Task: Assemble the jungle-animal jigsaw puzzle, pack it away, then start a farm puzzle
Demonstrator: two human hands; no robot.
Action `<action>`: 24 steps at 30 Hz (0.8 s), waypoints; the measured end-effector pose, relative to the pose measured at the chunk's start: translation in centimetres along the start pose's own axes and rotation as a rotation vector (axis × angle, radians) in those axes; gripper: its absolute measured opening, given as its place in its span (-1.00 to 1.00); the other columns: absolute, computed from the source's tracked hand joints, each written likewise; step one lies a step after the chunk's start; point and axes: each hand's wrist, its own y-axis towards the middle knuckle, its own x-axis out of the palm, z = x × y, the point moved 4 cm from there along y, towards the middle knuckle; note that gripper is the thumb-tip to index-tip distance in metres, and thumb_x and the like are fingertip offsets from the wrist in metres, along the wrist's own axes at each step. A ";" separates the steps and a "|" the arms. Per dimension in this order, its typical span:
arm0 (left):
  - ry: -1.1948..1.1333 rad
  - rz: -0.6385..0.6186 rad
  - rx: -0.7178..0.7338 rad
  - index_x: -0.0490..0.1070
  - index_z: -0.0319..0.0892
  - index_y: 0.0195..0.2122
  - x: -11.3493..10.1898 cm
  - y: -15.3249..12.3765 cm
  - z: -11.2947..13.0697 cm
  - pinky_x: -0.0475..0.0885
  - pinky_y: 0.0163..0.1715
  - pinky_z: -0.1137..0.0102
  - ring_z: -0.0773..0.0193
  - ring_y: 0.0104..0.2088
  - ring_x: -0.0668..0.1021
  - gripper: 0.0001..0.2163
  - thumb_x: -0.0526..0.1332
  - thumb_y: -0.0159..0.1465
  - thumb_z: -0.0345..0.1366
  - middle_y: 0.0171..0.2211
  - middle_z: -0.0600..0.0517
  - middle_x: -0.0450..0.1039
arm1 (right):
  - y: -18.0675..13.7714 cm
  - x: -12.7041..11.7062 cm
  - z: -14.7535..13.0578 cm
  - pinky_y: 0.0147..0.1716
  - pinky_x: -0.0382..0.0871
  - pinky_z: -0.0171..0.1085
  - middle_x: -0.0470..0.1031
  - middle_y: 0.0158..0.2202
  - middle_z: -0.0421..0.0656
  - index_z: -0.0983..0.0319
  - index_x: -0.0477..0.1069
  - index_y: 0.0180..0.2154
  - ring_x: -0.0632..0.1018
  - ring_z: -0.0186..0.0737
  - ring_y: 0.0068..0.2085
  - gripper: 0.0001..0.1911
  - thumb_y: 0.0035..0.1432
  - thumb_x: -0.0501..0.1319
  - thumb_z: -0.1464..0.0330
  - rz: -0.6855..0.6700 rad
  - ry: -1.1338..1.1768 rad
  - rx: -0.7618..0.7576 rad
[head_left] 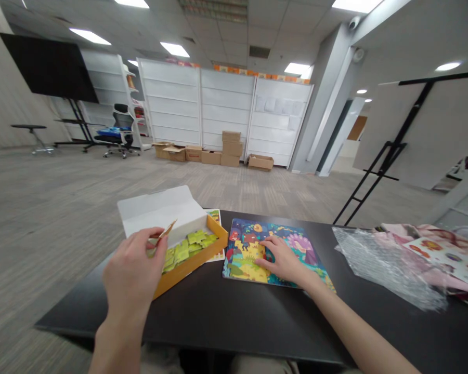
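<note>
A thin piece (pixel 167 230) was pinched above the box while the other hand lay on the puzzle.
Left of the frame's centre, the left hand (pixel 134 267) gripped the piece between thumb and fingertips over the open yellow box (pixel 193 266), where green pieces (pixel 197 238) lay heaped. Just right of centre, the right hand (pixel 283 259) rested, fingers loosely spread, on the colourful puzzle (pixel 244 262), which lay flat on the black table (pixel 234 317).
</note>
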 end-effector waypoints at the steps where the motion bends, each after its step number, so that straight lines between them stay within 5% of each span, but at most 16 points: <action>1: 0.036 -0.064 0.004 0.52 -0.11 -0.14 0.4 0.0 -0.5 0.41 -0.30 0.30 0.06 -0.24 0.60 -0.78 0.11 0.35 -0.19 -0.27 -0.06 0.59 | 0.0 0.1 0.0 0.18 0.31 0.04 0.43 0.09 0.08 0.23 0.45 0.07 0.46 0.11 0.13 -0.51 0.22 0.29 0.08 -0.006 -0.009 0.002; 6: 0.010 -0.494 0.093 0.54 -0.06 -0.08 3.1 -0.9 -1.0 0.45 -0.24 0.29 0.05 -0.14 0.62 -0.75 0.11 0.33 -0.21 -0.13 -0.02 0.63 | 0.6 0.4 0.6 0.11 0.33 0.00 0.45 -0.02 0.04 0.24 0.45 -0.05 0.47 0.08 0.07 -0.53 0.11 0.39 0.10 -0.015 0.015 0.052; 12: -0.333 -0.360 0.369 0.52 -0.10 -0.16 2.7 -2.8 5.1 0.46 -0.07 0.28 0.14 -0.13 0.60 -0.79 0.10 0.40 -0.21 -0.13 -0.03 0.61 | 1.1 0.5 1.2 -0.05 0.38 -0.13 0.45 -0.09 -0.08 0.18 0.33 -0.11 0.49 -0.05 -0.06 -0.48 -0.05 0.48 0.19 0.019 0.175 0.152; 17: -0.290 -0.659 0.605 0.51 -0.10 -0.10 5.0 -6.7 10.3 0.46 0.01 0.20 0.10 -0.05 0.56 -0.86 0.23 0.35 -0.29 -0.10 -0.02 0.57 | 0.9 0.3 0.7 -0.18 0.39 -0.19 0.45 -0.21 -0.19 0.15 0.24 -0.12 0.50 -0.16 -0.22 -0.55 0.01 0.40 0.30 0.012 0.368 0.170; 24: -0.142 -0.811 0.673 0.50 -0.13 -0.10 7.2 -9.3 12.0 0.45 0.03 0.10 -0.01 0.05 0.51 -0.83 0.30 0.31 -0.23 -0.04 -0.07 0.51 | 1.0 -0.2 0.5 -0.27 0.43 -0.21 0.49 -0.29 -0.20 0.15 0.33 -0.11 0.52 -0.16 -0.27 -0.64 0.15 0.29 0.11 0.013 0.652 0.181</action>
